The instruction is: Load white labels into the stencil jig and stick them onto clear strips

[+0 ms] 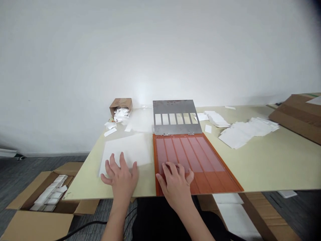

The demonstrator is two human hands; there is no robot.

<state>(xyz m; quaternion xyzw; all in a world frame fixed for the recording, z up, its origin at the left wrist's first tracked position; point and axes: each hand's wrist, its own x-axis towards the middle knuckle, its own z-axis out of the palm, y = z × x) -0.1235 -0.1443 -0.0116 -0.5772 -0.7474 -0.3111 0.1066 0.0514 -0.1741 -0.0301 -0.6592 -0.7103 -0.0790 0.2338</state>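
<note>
While the left hand (120, 180) lies spread open, fingertips on a white sheet (126, 150), gripping nothing, the right hand (175, 189) rests half curled on an orange hinged board (193, 157), empty as far as shows; the board's slotted steel plate (173, 108) lies folded open beyond it on the table (263, 167).

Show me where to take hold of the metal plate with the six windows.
Grip the metal plate by its far edge, on the solid band beyond the windows, coming from above and over the orange board. The hinges run along its near edge, so the far edge is free and probably swings up most easily, and that band gives fingers solid metal clear of the openings.
</note>
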